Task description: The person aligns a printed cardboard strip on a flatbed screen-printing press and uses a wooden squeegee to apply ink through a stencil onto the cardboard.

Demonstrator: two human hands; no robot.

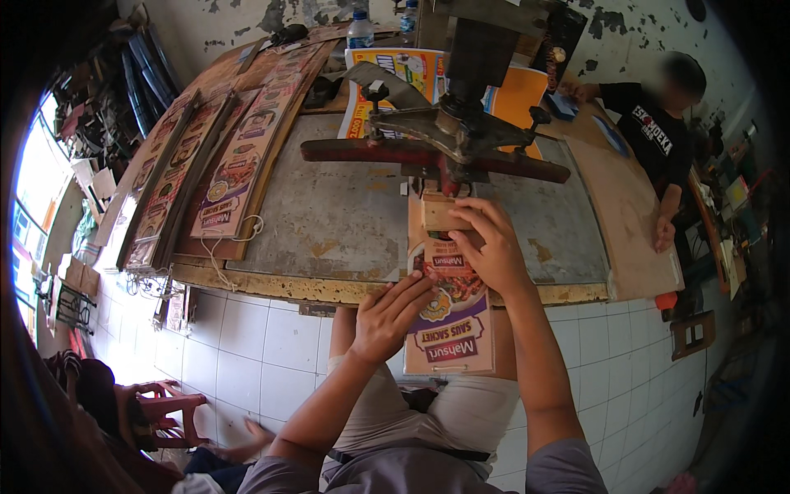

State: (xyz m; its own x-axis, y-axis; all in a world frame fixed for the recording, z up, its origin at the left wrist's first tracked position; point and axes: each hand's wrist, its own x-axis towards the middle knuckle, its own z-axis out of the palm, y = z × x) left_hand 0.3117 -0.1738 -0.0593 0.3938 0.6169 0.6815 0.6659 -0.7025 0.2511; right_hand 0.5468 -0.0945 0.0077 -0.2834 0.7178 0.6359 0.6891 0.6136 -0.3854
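A long printed cardboard strip (452, 329) in pink and purple lies lengthwise before me, its near end overhanging the table edge. My left hand (395, 313) rests on the strip's left edge with fingers stretched out flat. Near the strip's far part, my right hand (491, 247) has its fingertips on a small wooden block (443, 212), thumb just below it. The block sits on the strip, right under the red-tipped head of a dark metal press (461, 136). A wide red bar (362, 151) crosses the press above the metal tabletop (329, 214).
Stacks of similar printed strips (239, 165) with strings lie at left. Behind the press are colourful printed sheets (514, 103) and a water bottle (360, 31). Another person in a black shirt (654, 123) sits at right. A red stool (169, 407) stands lower left.
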